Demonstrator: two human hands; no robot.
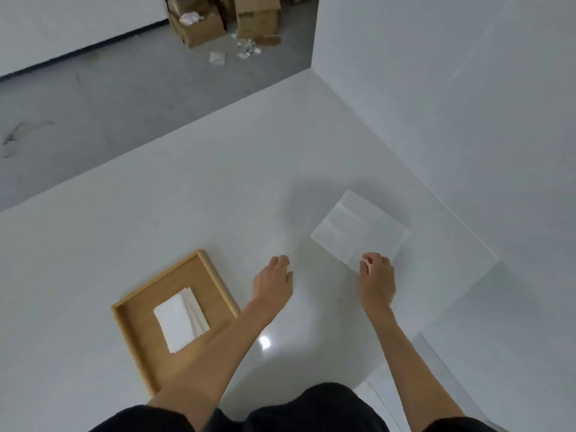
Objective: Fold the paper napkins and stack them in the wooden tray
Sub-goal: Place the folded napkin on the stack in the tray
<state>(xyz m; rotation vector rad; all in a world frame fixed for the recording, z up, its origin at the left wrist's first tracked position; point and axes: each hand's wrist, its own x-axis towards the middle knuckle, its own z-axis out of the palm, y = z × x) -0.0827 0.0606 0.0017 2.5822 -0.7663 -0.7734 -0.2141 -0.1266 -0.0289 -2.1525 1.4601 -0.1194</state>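
An unfolded white paper napkin (358,229) lies flat on the white table, right of centre. My right hand (377,279) pinches its near corner between thumb and fingers. My left hand (274,280) hovers over the bare table to the left of the napkin, fingers loosely apart, holding nothing. The wooden tray (137,325) sits at the lower left, my left forearm crossing its near right corner. A small stack of folded napkins (179,319) rests in the middle of the tray.
The white table (187,198) ends at a far edge over grey floor. Cardboard boxes (218,20) and paper scraps lie on the floor at the back. A white wall (467,88) borders the table on the right.
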